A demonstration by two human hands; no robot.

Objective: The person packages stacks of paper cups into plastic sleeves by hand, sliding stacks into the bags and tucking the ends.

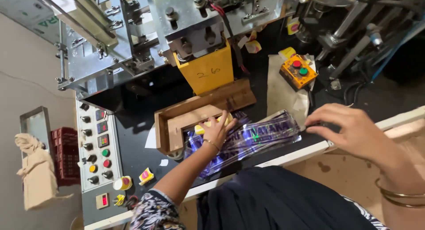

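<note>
Our left hand (218,131) presses flat, fingers spread, on the clear printed bags (248,139) lying beside the wooden jig (195,112); their long axis runs rightward to our right hand (349,132), whose fingers pinch the far end.

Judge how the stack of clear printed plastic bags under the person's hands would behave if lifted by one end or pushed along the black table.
The plastic bags look thin and glossy, so probably floppy, drooping when lifted. Their shine suggests the layers slide apart easily; the left hand presses them flat, the right hand pinches their edge.
</note>
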